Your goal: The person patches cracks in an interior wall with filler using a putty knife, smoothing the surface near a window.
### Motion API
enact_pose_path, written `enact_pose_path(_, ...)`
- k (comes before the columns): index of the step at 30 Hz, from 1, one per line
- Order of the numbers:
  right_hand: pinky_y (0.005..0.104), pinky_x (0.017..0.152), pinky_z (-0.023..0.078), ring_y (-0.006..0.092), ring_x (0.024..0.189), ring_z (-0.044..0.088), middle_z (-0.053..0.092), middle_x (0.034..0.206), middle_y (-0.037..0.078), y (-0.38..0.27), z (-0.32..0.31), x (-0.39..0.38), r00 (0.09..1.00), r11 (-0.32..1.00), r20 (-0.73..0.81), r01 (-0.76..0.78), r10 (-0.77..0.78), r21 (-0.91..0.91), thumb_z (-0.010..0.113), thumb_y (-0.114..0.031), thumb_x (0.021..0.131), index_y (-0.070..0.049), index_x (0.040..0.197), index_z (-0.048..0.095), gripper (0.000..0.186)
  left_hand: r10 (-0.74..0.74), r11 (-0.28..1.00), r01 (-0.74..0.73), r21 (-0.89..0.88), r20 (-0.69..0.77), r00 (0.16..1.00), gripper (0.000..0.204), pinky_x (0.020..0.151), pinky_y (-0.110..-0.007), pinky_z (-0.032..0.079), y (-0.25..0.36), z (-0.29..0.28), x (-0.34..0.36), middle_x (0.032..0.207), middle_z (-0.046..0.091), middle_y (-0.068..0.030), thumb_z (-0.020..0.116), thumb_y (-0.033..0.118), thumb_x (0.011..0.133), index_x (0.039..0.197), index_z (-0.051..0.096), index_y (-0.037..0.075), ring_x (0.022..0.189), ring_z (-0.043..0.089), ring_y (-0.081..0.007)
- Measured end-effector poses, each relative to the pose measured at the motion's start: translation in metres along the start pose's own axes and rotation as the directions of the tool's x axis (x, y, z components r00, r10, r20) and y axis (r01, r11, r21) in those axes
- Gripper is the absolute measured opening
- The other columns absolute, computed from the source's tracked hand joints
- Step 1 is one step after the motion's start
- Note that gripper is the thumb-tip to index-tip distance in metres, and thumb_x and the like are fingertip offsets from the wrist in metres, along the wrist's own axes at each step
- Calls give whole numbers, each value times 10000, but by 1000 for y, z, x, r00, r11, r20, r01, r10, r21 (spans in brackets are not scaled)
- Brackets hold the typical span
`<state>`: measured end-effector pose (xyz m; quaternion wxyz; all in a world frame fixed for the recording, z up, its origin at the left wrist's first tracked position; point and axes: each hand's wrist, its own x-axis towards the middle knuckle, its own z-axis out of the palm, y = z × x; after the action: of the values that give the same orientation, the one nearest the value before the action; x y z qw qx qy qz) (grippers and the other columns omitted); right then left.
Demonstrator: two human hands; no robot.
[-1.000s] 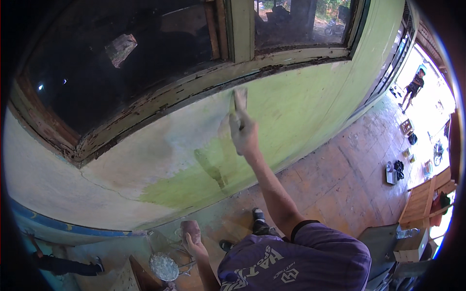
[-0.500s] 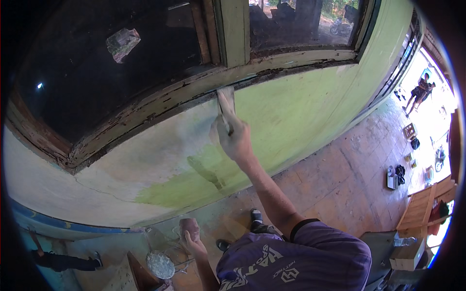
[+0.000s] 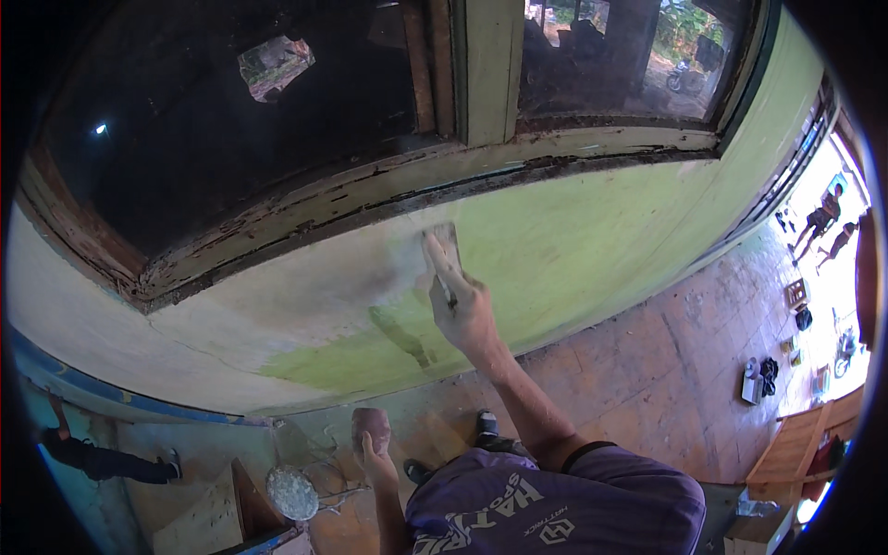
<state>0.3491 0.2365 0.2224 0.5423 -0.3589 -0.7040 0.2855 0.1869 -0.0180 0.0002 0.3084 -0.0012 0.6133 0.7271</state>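
My right hand (image 3: 462, 310) grips a flat scraper (image 3: 444, 242), its blade against the wall (image 3: 564, 240) a little below the window sill (image 3: 351, 208), where whitish patching meets green paint. My index finger lies along the blade. My left hand (image 3: 376, 455) holds a pinkish-brown block (image 3: 368, 425) low down, away from the wall, above the floor near my shoes (image 3: 486, 424). The window above has dark panes (image 3: 213, 139), one with a jagged hole.
Tiled floor (image 3: 629, 351) runs along the wall. At lower left are a person (image 3: 102, 455), a wooden piece (image 3: 208, 513) and a whitish bucket (image 3: 291, 490). At right are people (image 3: 819, 222), boxes (image 3: 749, 379), black bags and wooden furniture (image 3: 800, 435).
My right hand and scraper have moved down the wall from just under the sill. The view has shifted a little. A second person is more visible at the bright opening on the right.
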Motion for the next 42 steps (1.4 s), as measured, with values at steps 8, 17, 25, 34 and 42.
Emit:
enact_pose_path(8,265,725,514,259,846,694,597,1202,267,-32,-3,16,994,999,104,-46,44,17,496,103,833,-88,1400,471,599,80,988,-84,129,37,996,597,1073,-347,351,-13,-15,-2,1421,386,-147,613,263,925,1373,382,-57,1294,405,-249)
enact_pose_path(17,311,752,540,311,898,695,599,1207,258,63,53,-37,976,967,-5,215,-218,-134,507,108,824,-79,1381,489,588,20,998,-22,-51,-25,999,583,1063,-337,372,-27,-26,-5,1427,364,-149,581,269,944,1379,366,-54,1297,397,-250)
enact_pose_path(25,354,621,503,284,636,594,633,863,132,-50,46,18,990,992,104,103,-95,-73,551,83,761,-162,1394,495,681,45,999,-45,-19,-16,999,546,1040,-354,398,3,-24,-10,1368,444,-165,544,280,974,1367,398,-71,1252,453,-252)
enact_pose_path(34,345,570,523,270,590,631,659,879,225,53,129,-119,947,956,316,35,62,-292,557,19,826,-73,1425,414,623,295,700,-317,640,145,944,625,1082,-340,317,64,-74,87,1455,358,-204,498,343,999,1417,317,-84,1322,380,-263)
enact_pose_path(42,450,751,507,421,861,641,642,973,293,18,159,-229,553,748,506,-532,662,-397,552,-78,840,-22,1456,293,670,858,415,-823,387,133,495,502,1145,-399,241,248,-33,148,1491,285,-280,339,190,1040,1426,258,-120,1380,317,-340)
